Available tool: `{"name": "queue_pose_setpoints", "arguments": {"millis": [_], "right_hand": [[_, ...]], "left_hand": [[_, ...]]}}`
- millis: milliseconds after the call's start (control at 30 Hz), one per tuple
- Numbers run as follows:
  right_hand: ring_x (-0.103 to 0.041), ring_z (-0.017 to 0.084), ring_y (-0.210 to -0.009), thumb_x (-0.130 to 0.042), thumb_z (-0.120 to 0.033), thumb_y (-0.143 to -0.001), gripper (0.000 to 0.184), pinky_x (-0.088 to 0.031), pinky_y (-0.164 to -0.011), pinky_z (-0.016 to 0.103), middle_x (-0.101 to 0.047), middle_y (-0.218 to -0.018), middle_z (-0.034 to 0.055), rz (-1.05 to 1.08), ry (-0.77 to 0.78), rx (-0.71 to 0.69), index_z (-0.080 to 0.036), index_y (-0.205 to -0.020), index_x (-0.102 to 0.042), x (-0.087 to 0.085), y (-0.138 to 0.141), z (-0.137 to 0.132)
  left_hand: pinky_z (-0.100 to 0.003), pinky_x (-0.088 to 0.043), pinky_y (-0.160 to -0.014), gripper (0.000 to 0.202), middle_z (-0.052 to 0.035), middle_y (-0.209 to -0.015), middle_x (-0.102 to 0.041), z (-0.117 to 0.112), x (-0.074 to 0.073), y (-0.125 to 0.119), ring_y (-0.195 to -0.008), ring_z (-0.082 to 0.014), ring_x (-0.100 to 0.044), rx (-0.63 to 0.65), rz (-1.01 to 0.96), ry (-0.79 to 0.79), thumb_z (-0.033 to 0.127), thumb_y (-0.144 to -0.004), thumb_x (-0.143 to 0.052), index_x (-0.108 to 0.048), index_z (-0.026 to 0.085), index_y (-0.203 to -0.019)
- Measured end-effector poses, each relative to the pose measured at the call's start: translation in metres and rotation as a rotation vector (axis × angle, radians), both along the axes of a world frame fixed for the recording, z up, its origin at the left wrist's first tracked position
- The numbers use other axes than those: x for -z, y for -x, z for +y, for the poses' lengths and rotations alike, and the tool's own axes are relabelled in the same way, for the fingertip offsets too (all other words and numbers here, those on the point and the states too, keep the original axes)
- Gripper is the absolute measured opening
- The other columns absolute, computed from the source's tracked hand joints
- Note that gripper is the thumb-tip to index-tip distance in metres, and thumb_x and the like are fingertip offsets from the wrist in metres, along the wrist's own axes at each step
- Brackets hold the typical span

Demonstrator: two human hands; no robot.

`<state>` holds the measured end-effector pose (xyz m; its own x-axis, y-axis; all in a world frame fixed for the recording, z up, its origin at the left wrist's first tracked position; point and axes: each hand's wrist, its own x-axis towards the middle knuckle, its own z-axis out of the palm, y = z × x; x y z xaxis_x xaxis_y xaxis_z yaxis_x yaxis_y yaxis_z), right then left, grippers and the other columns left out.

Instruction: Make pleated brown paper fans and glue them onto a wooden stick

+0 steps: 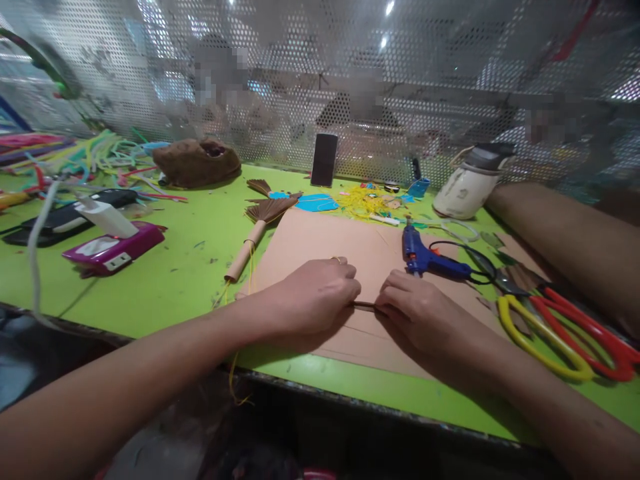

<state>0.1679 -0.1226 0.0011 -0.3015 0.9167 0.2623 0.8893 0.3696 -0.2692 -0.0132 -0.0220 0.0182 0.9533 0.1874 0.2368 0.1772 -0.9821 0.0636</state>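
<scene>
Both of my hands are closed on a thin dark brown strip (365, 305), which shows in the short gap between them. My left hand (320, 287) pinches its left end and my right hand (413, 303) its right end; the fingers hide the rest. Beneath them lies a flat tan sheet of paper (320, 240). A blue glue gun (433, 260) rests just beyond my right hand. Left of the sheet lies a rolled tan paper tube (246, 252) with a pleated brown paper fan (273, 209) at its far end and yellow string.
Scissors with yellow handles (543, 343) and red-handled scissors (590, 333) lie right, near another person's arm (545, 227). A purple power strip (113, 250) with a charger stands left. A brown pouch (197, 163), a phone (324, 160), yellow scraps (367, 203) and a white jug (465, 190) line the back.
</scene>
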Motion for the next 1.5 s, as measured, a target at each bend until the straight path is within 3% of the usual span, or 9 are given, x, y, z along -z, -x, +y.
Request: {"name": "queue_pose_setpoints", "arguments": {"millis": [400,533,700,800,933,1100,1267,1400,1500], "right_hand": [[-0.047,0.018,-0.075,-0.047,-0.011,-0.085,0.012,-0.039,-0.064,0.032,-0.052,-0.077,0.0053,-0.092,-0.004,-0.021,-0.017,-0.075,-0.052,0.001,-0.007,-0.006],[-0.044,0.019,-0.074,-0.044,-0.012,-0.086,0.018,-0.037,-0.064,0.034,-0.051,-0.073,0.0058,-0.199,-0.061,-0.045,-0.017,-0.07,-0.05,0.002,-0.003,-0.006],[-0.041,0.02,-0.068,-0.044,-0.011,-0.084,0.021,-0.032,-0.062,0.037,-0.051,-0.069,0.0068,-0.407,-0.147,-0.111,-0.017,-0.067,-0.054,0.007,0.001,-0.004],[-0.04,0.02,-0.066,-0.045,-0.009,-0.083,0.022,-0.029,-0.058,0.037,-0.051,-0.067,0.0069,-0.48,-0.193,-0.131,-0.017,-0.066,-0.055,0.009,0.004,-0.004],[-0.04,0.021,-0.066,-0.044,-0.009,-0.083,0.023,-0.028,-0.057,0.037,-0.05,-0.065,0.0079,-0.461,-0.238,-0.074,-0.016,-0.065,-0.056,0.01,0.006,-0.005],[-0.037,0.02,-0.063,-0.044,-0.007,-0.081,0.025,-0.028,-0.056,0.036,-0.047,-0.062,0.0076,-0.436,-0.322,-0.069,-0.017,-0.061,-0.055,0.006,0.009,-0.006],[-0.036,0.02,-0.062,-0.043,-0.004,-0.078,0.027,-0.03,-0.054,0.034,-0.046,-0.061,0.0078,-0.319,-0.461,-0.115,-0.017,-0.056,-0.053,-0.001,0.011,-0.005],[-0.037,0.02,-0.062,-0.047,-0.006,-0.074,0.021,-0.033,-0.054,0.035,-0.047,-0.062,0.0073,-0.249,-0.464,-0.078,-0.017,-0.058,-0.054,0.001,0.011,-0.005],[-0.044,0.021,-0.068,-0.049,-0.01,-0.076,0.013,-0.039,-0.06,0.036,-0.051,-0.069,0.0073,-0.039,-0.382,0.001,-0.016,-0.066,-0.056,0.001,0.008,-0.006]], "left_hand": [[-0.033,-0.037,-0.068,0.016,-0.0056,-0.073,-0.055,0.002,-0.009,0.005,-0.071,-0.0186,-0.048,-0.008,0.094,-0.014,0.016,-0.085,-0.045,-0.055,0.016,-0.072],[-0.033,-0.037,-0.067,0.017,-0.0055,-0.072,-0.054,0.003,-0.008,0.005,-0.07,-0.0189,-0.047,-0.016,0.099,-0.043,0.016,-0.085,-0.045,-0.055,0.017,-0.071],[-0.036,-0.037,-0.071,0.016,-0.0062,-0.072,-0.054,0.004,-0.004,0.001,-0.071,-0.02,-0.047,0.081,0.117,-0.138,0.017,-0.084,-0.046,-0.057,0.017,-0.073],[-0.035,-0.037,-0.069,0.016,-0.0071,-0.072,-0.055,0.005,-0.004,0.002,-0.073,-0.0205,-0.048,0.074,0.098,-0.1,0.018,-0.083,-0.047,-0.059,0.016,-0.073],[-0.031,-0.036,-0.067,0.021,-0.0063,-0.072,-0.058,0.012,-0.01,0.004,-0.073,-0.0188,-0.05,-0.066,0.033,0.153,0.018,-0.083,-0.046,-0.062,0.017,-0.07],[-0.025,-0.033,-0.059,0.029,-0.0019,-0.068,-0.061,0.022,-0.016,0.001,-0.06,-0.0128,-0.048,-0.074,0.081,0.593,0.025,-0.088,-0.042,-0.063,0.016,-0.071],[-0.024,-0.04,-0.068,0.039,-0.0027,-0.064,-0.063,0.015,-0.017,-0.006,-0.064,-0.0128,-0.055,-0.098,0.157,1.075,0.035,-0.09,-0.039,-0.062,0.014,-0.066],[-0.027,-0.042,-0.072,0.035,-0.0011,-0.055,-0.059,0.01,-0.015,-0.006,-0.06,-0.0129,-0.053,-0.089,0.13,1.308,0.033,-0.087,-0.045,-0.06,0.015,-0.062],[-0.029,-0.043,-0.071,0.032,0.0001,-0.053,-0.057,0.009,-0.013,-0.004,-0.056,-0.0128,-0.052,-0.09,0.105,1.378,0.033,-0.085,-0.047,-0.057,0.016,-0.06]]}}
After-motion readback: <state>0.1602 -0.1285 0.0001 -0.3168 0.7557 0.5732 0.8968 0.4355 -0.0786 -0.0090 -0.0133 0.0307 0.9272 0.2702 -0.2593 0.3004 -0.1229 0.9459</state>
